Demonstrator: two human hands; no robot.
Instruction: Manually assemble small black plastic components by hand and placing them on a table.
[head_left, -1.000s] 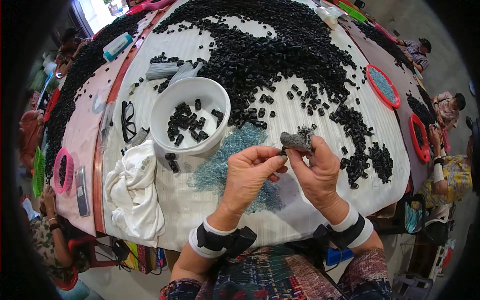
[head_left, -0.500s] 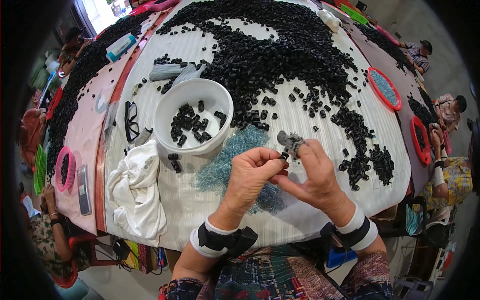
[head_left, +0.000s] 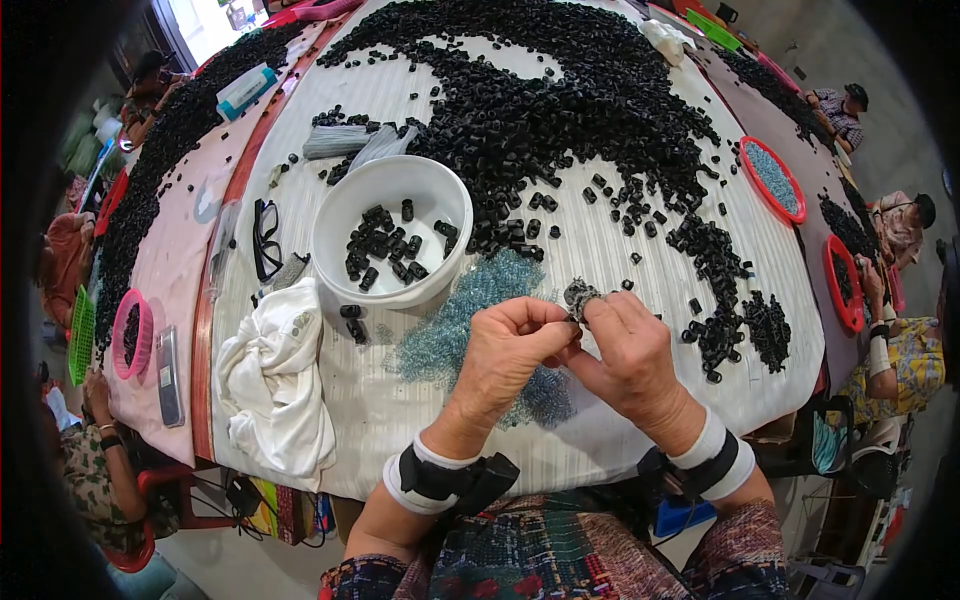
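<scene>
In the head view, my left hand (head_left: 515,350) pinches a small dark piece (head_left: 575,321) where both hands meet; my fingertips cover most of it, so its shape is hard to make out. My right hand (head_left: 635,355) grasps a frayed grey bundle (head_left: 580,291), its lower part hidden by my fingers. Just beyond lie clear bluish beads (head_left: 490,285), partly behind my left hand. A striped white tablecloth (head_left: 375,450) bears a white bowl (head_left: 438,205) on the left and heaped black cylinders (head_left: 570,120) at the far side, cut off above. Co-workers sit left and right, partly lost in the dark rim.
</scene>
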